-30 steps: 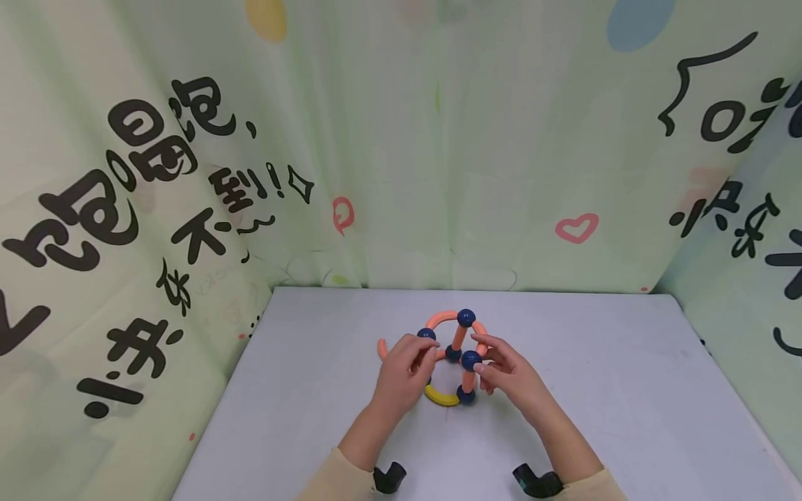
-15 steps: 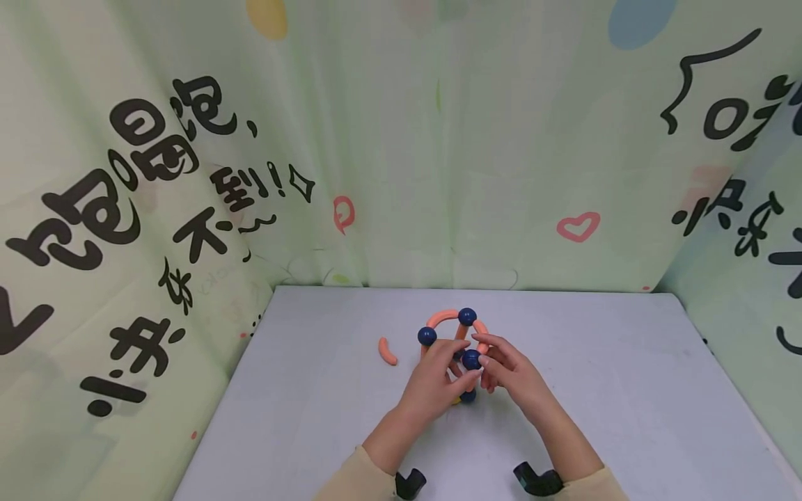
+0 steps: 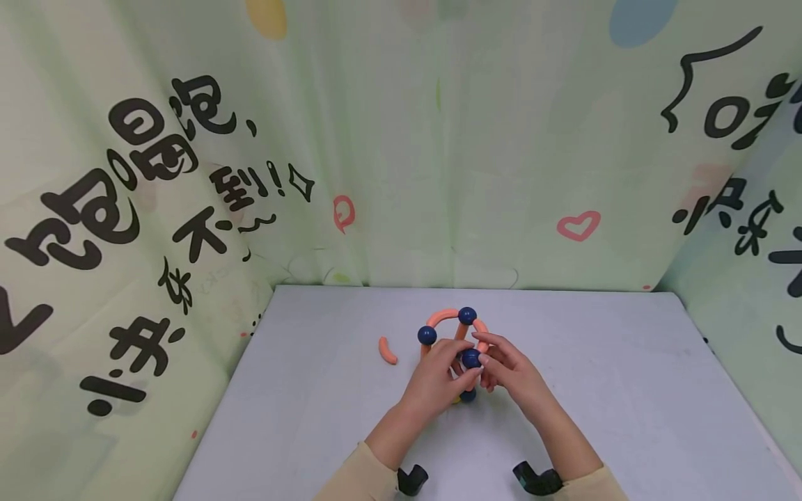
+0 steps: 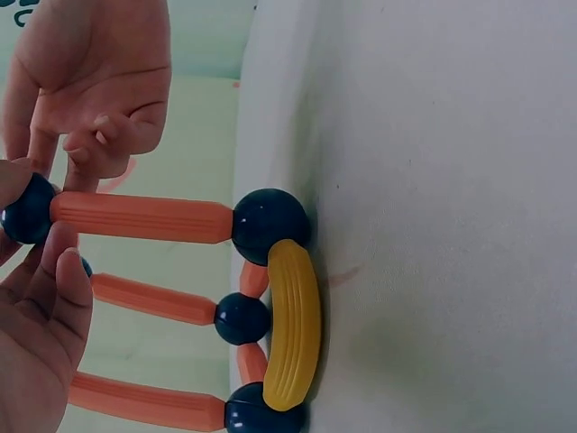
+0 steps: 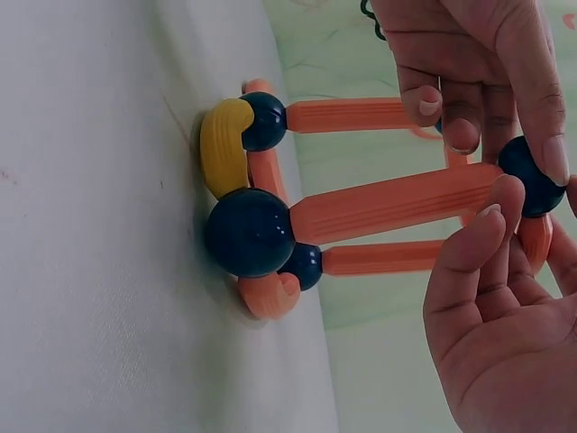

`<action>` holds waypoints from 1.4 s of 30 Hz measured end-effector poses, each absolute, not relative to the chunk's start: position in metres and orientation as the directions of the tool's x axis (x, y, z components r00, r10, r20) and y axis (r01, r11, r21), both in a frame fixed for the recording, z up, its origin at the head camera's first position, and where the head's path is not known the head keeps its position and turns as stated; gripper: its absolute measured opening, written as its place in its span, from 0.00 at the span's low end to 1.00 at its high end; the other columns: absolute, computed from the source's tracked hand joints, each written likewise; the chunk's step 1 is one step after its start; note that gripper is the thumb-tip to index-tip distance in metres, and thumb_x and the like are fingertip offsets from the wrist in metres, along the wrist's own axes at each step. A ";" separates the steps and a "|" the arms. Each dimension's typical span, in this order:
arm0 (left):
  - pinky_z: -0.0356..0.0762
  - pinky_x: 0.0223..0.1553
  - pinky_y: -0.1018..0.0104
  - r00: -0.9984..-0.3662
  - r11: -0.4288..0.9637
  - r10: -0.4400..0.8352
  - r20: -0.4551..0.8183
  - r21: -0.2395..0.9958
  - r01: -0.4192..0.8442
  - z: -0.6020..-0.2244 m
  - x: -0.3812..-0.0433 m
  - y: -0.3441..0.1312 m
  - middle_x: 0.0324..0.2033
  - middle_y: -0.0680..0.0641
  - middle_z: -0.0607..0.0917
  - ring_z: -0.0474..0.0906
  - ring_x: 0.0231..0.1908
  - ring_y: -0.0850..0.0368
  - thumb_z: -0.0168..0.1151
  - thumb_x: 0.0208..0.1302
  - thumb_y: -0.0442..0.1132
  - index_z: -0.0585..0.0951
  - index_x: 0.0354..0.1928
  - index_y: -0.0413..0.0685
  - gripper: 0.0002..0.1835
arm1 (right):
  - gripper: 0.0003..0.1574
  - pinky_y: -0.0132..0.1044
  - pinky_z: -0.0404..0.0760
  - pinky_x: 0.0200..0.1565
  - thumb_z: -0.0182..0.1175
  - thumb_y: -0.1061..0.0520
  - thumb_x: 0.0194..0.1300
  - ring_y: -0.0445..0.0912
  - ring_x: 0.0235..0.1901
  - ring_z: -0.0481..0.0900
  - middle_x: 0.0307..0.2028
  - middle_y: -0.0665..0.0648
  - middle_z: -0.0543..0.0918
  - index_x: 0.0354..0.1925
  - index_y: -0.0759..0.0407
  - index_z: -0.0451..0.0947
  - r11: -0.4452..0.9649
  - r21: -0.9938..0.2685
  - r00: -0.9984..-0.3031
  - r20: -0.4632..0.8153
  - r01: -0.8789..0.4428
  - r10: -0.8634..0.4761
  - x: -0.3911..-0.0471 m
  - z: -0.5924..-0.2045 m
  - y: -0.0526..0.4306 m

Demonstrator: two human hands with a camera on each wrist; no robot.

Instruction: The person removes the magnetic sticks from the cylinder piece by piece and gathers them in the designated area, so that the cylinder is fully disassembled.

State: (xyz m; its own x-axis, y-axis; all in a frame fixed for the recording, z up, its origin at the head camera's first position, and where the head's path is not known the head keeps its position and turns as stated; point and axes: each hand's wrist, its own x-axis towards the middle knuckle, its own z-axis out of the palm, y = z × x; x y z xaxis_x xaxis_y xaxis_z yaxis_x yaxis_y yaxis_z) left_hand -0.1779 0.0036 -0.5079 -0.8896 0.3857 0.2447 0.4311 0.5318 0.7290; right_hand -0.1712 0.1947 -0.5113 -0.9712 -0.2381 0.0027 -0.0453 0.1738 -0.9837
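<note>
A frame of magnetic building sticks and balls stands on the table. It has upright orange sticks (image 4: 144,219), dark blue balls (image 5: 250,233) and a curved yellow stick (image 4: 295,325) low at the near side. Curved orange sticks (image 3: 443,314) join balls along the top. At the near right upper corner, my left hand (image 3: 432,376) and right hand (image 3: 510,369) meet around a blue magnetic ball (image 3: 471,358). The left thumb and fingers pinch it from the left; the right thumb and fingers hold it from the right. My left hand hides part of the frame in the head view.
One loose curved orange stick (image 3: 387,351) lies left of the frame on the white table (image 3: 301,390). A printed curtain (image 3: 401,139) hangs behind the table and along both sides. Black wrist devices (image 3: 537,480) sit near the sleeves.
My left hand has moved right, from the frame's left side to the ball beside my right hand. The loose curved stick is now fully uncovered. The right hand has barely shifted.
</note>
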 end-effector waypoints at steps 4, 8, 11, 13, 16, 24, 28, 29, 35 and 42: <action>0.76 0.37 0.80 -0.891 0.535 0.387 0.238 0.729 0.427 -0.507 -0.178 0.003 0.48 0.55 0.80 0.73 0.36 0.70 0.64 0.66 0.53 0.78 0.58 0.58 0.21 | 0.30 0.40 0.83 0.34 0.55 0.46 0.74 0.51 0.28 0.77 0.40 0.59 0.78 0.70 0.46 0.64 0.179 -0.983 -0.978 -0.009 -0.029 -0.210 -0.171 -0.511 0.194; 0.76 0.38 0.80 -0.890 0.529 0.389 0.237 0.734 0.426 -0.507 -0.178 0.004 0.48 0.55 0.80 0.74 0.36 0.69 0.64 0.66 0.52 0.78 0.58 0.58 0.21 | 0.33 0.39 0.83 0.35 0.54 0.44 0.74 0.53 0.28 0.78 0.40 0.58 0.80 0.72 0.42 0.60 0.190 -0.982 -0.985 -0.032 -0.001 -0.167 -0.173 -0.510 0.193; 0.77 0.38 0.79 -0.893 0.527 0.388 0.230 0.739 0.420 -0.506 -0.178 0.004 0.48 0.54 0.80 0.74 0.37 0.69 0.65 0.66 0.51 0.78 0.58 0.58 0.20 | 0.35 0.38 0.83 0.36 0.54 0.42 0.73 0.52 0.28 0.78 0.36 0.58 0.80 0.74 0.39 0.56 0.195 -0.980 -0.989 -0.057 0.030 -0.135 -0.175 -0.508 0.190; 0.77 0.39 0.79 -0.894 0.527 0.387 0.225 0.742 0.415 -0.506 -0.178 0.004 0.48 0.54 0.80 0.74 0.37 0.69 0.65 0.66 0.51 0.78 0.58 0.58 0.20 | 0.37 0.38 0.82 0.37 0.54 0.41 0.73 0.52 0.28 0.78 0.34 0.58 0.80 0.75 0.38 0.54 0.195 -0.979 -0.990 -0.077 0.053 -0.116 -0.176 -0.507 0.189; 0.79 0.39 0.76 -0.895 0.524 0.386 0.221 0.746 0.411 -0.506 -0.178 0.004 0.47 0.54 0.79 0.74 0.37 0.69 0.65 0.66 0.51 0.78 0.58 0.58 0.20 | 0.39 0.38 0.82 0.38 0.56 0.41 0.72 0.50 0.28 0.78 0.34 0.58 0.79 0.75 0.39 0.54 0.189 -0.979 -0.991 -0.092 0.072 -0.098 -0.177 -0.505 0.187; 0.79 0.39 0.78 -0.888 0.509 0.394 0.239 0.748 0.427 -0.508 -0.179 0.004 0.46 0.55 0.79 0.73 0.37 0.69 0.65 0.66 0.50 0.78 0.57 0.57 0.19 | 0.38 0.37 0.82 0.40 0.59 0.40 0.69 0.48 0.29 0.77 0.35 0.56 0.78 0.73 0.39 0.60 0.188 -0.977 -0.992 -0.111 0.098 -0.061 -0.179 -0.506 0.186; 0.77 0.38 0.80 -0.882 0.509 0.401 0.249 0.740 0.440 -0.510 -0.180 0.003 0.47 0.55 0.79 0.73 0.37 0.69 0.65 0.66 0.49 0.78 0.58 0.57 0.20 | 0.39 0.36 0.81 0.41 0.59 0.38 0.69 0.48 0.29 0.77 0.36 0.56 0.79 0.73 0.38 0.60 0.201 -0.975 -0.994 -0.102 0.090 -0.049 -0.179 -0.507 0.186; 0.77 0.38 0.81 -0.880 0.509 0.403 0.252 0.737 0.444 -0.510 -0.180 0.003 0.47 0.55 0.80 0.73 0.37 0.69 0.65 0.66 0.49 0.78 0.58 0.57 0.20 | 0.39 0.36 0.81 0.42 0.59 0.38 0.68 0.48 0.29 0.77 0.37 0.56 0.79 0.73 0.38 0.60 0.203 -0.975 -0.994 -0.099 0.088 -0.048 -0.179 -0.508 0.186; 0.77 0.39 0.81 -0.873 0.507 0.411 0.263 0.729 0.459 -0.510 -0.180 0.003 0.48 0.53 0.80 0.73 0.37 0.69 0.65 0.66 0.47 0.78 0.59 0.56 0.20 | 0.39 0.35 0.81 0.43 0.59 0.38 0.68 0.47 0.30 0.77 0.38 0.57 0.78 0.73 0.37 0.61 0.193 -0.977 -0.995 -0.096 0.087 -0.038 -0.180 -0.510 0.185; 0.77 0.40 0.81 -0.867 0.505 0.417 0.273 0.723 0.471 -0.510 -0.181 0.002 0.49 0.53 0.81 0.73 0.38 0.69 0.65 0.67 0.46 0.77 0.60 0.55 0.20 | 0.38 0.36 0.81 0.43 0.59 0.40 0.69 0.47 0.29 0.77 0.37 0.57 0.78 0.73 0.37 0.60 0.185 -0.978 -0.994 -0.103 0.093 -0.045 -0.181 -0.511 0.185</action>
